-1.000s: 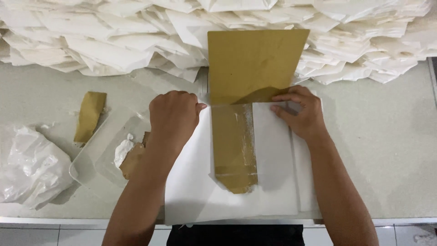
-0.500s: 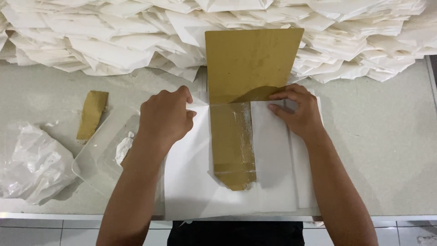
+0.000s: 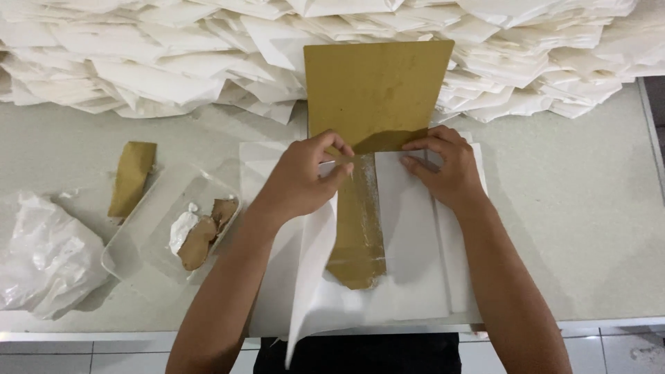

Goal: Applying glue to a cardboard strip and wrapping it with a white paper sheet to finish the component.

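Note:
A tan cardboard template (image 3: 374, 90) with a narrow tongue lies over a white paper sheet (image 3: 409, 235) on the pale table. My left hand (image 3: 305, 176) pinches the sheet's left flap (image 3: 312, 270) and lifts it over toward the tongue. My right hand (image 3: 447, 166) presses flat on the folded right side of the sheet, fingertips at the template's lower edge.
A big heap of folded white paper pieces (image 3: 173, 62) fills the far side of the table. At left stand a clear plastic tray (image 3: 149, 221) with brown and white scraps, a tan strip (image 3: 131, 176) and a crumpled plastic bag (image 3: 41, 256). The table's front edge (image 3: 596, 322) runs near me.
My left hand has gone from lying flat on the left flap to gripping its edge and raising it toward the middle. My right hand has stayed put.

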